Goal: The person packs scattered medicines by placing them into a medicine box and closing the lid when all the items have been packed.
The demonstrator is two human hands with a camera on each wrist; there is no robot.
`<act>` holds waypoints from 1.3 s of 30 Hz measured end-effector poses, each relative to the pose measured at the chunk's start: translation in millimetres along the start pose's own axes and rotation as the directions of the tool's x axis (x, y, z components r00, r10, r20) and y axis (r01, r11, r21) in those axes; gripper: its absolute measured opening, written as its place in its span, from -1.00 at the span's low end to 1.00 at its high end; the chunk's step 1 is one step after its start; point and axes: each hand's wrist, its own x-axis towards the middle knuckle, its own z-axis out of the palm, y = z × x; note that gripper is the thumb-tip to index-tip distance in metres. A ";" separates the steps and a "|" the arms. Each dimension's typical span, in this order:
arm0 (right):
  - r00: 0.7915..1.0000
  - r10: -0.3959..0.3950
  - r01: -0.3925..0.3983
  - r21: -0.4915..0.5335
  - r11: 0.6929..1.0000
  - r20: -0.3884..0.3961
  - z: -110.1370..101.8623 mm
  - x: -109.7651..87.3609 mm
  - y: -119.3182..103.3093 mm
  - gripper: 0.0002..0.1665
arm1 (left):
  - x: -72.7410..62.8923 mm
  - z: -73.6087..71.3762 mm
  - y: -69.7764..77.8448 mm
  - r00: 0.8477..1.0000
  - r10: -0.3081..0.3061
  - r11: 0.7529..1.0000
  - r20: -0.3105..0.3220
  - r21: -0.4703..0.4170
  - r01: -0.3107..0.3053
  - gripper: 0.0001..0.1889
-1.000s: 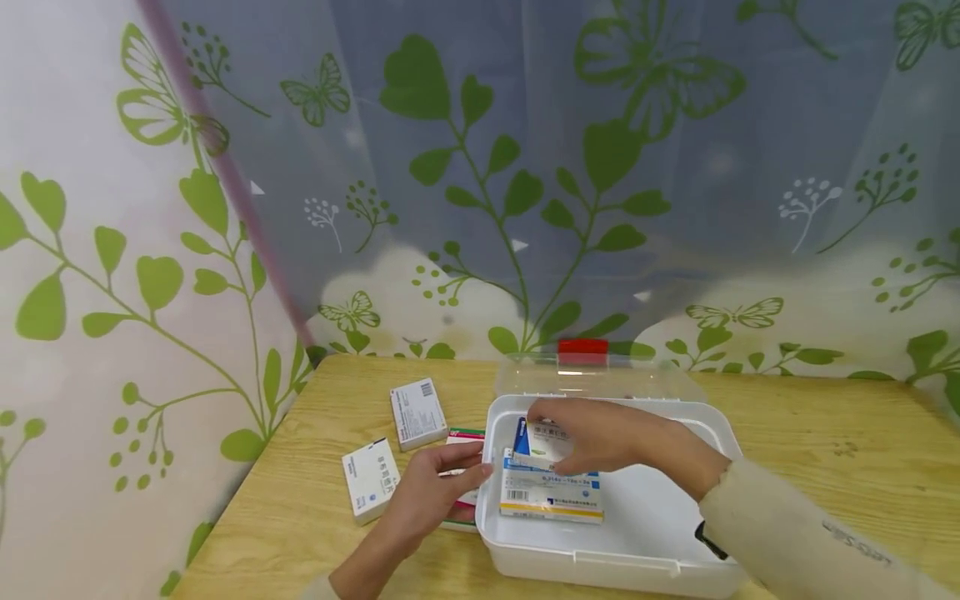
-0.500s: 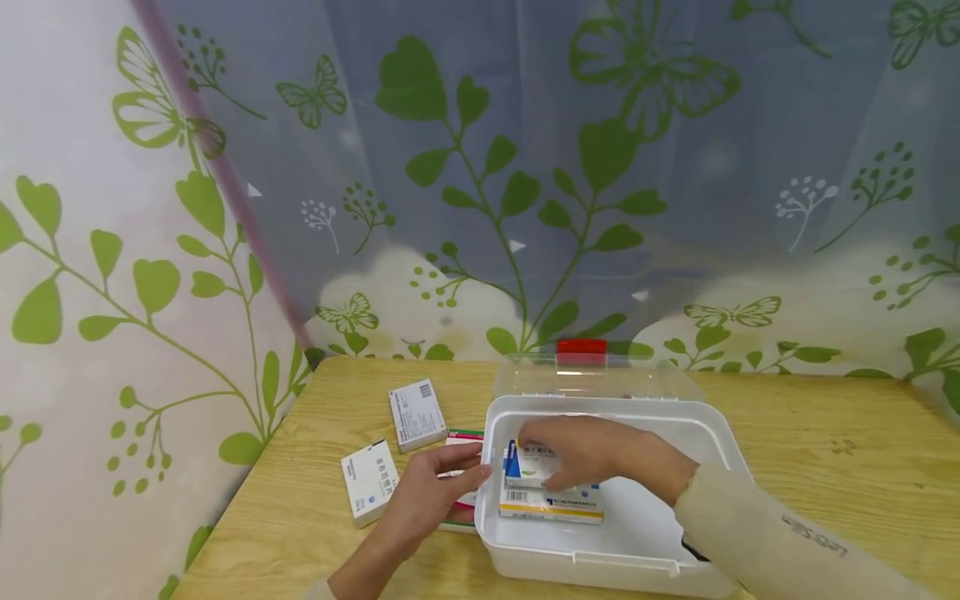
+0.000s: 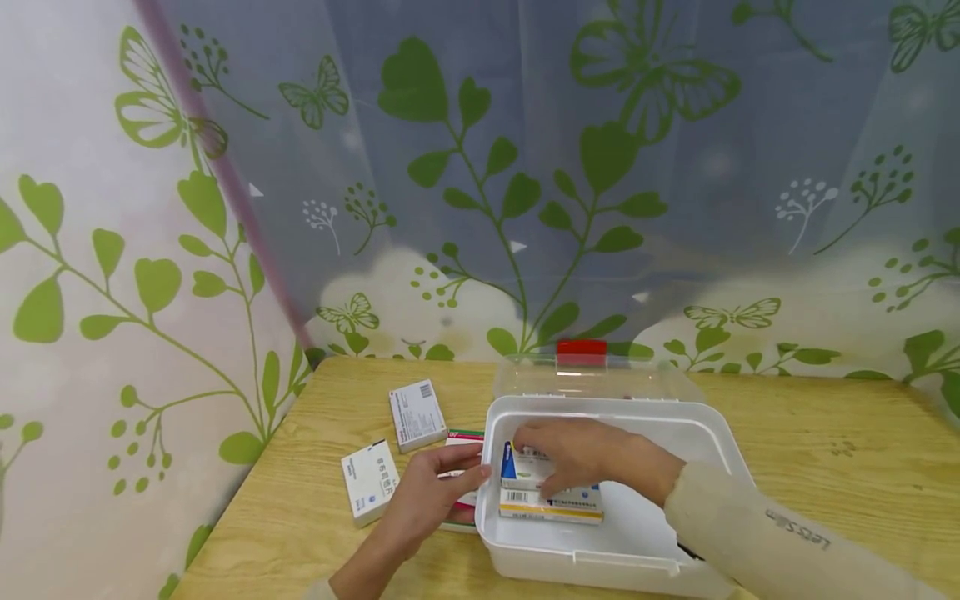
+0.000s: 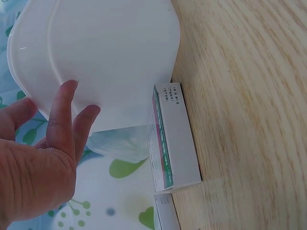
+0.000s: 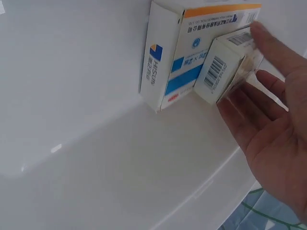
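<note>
Inside a white plastic box [image 3: 540, 562], my right hand [image 3: 596, 454] grips a small white medicine box [image 3: 522, 471] with a blue corner. Thumb and fingers span its two sides in the right wrist view. It lies against a larger medicine box [image 5: 192, 43] with a yellow-orange stripe and blue bands, on the plastic box's floor. My left hand [image 3: 427, 500] is at the plastic box's left side, its fingers loosely extended with fingertips at the outer wall in the left wrist view. Beneath that hand, partly hidden, is a medicine box with green and red stripes [image 4: 178, 139].
Two more white medicine boxes, one farther back [image 3: 417, 415] and one nearer [image 3: 371, 482], lie on the wooden table [image 3: 832, 467] to the left. A clear lid [image 3: 637, 379] with a red latch [image 3: 582, 352] is folded back behind the plastic box. A patterned curtain hangs behind.
My right hand has moved left and down with the small medicine box, which now lies lower over the yellow-striped one. My left hand stays in place.
</note>
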 end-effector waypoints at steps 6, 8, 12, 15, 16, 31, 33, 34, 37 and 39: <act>1.000 0.016 -0.017 0.033 0.999 0.025 -3.6 -6.8 3.6 -0.37 | 1.0 3.4 -0.4 1.000 -0.012 1.000 0.007 -0.004 0.012 -0.52; 1.000 0.009 -0.010 0.030 1.000 0.030 -6.7 -10.3 5.0 -0.39 | 1.5 4.3 -0.7 1.000 -0.015 1.000 0.006 0.002 0.015 -0.52; 1.000 -0.018 0.018 0.024 1.000 0.007 -15.9 -18.7 6.2 -0.40 | 1.7 5.4 -1.2 1.000 -0.013 1.000 0.004 0.001 0.013 -0.52; 1.000 -0.008 0.008 0.035 0.999 -0.010 -24.6 -26.6 7.2 -0.39 | 1.6 5.3 -1.6 1.000 -0.008 1.000 0.006 -0.003 0.008 -0.51; 1.000 0.004 -0.003 0.038 0.999 -0.013 -27.8 -29.8 7.9 -0.38 | 1.6 5.3 -1.6 1.000 -0.007 1.000 0.008 -0.005 0.007 -0.51; 0.977 0.073 -0.064 0.054 0.997 -0.199 -60.6 -113.6 53.6 -0.47 | -0.2 4.1 -0.5 1.000 -0.021 1.000 -0.010 0.000 0.021 -0.48; 0.971 0.106 -0.094 0.064 0.993 -0.215 -60.7 -128.2 62.9 -0.44 | -0.1 4.0 -0.5 1.000 -0.018 1.000 -0.009 -0.003 0.018 -0.47; 0.967 0.125 -0.112 0.071 0.991 -0.222 -59.9 -135.0 67.0 -0.43 | -0.2 3.9 -0.3 1.000 -0.018 1.000 -0.010 -0.005 0.018 -0.47; 0.955 0.163 -0.144 0.092 0.985 -0.249 -54.8 -153.2 78.5 -0.42 | -0.4 3.7 0.1 1.000 -0.018 1.000 -0.018 0.001 0.018 -0.47; 0.942 0.178 -0.153 0.111 0.982 -0.284 -49.1 -163.8 84.7 -0.43 | -0.1 3.7 0.5 1.000 -0.018 1.000 -0.021 0.006 0.019 -0.47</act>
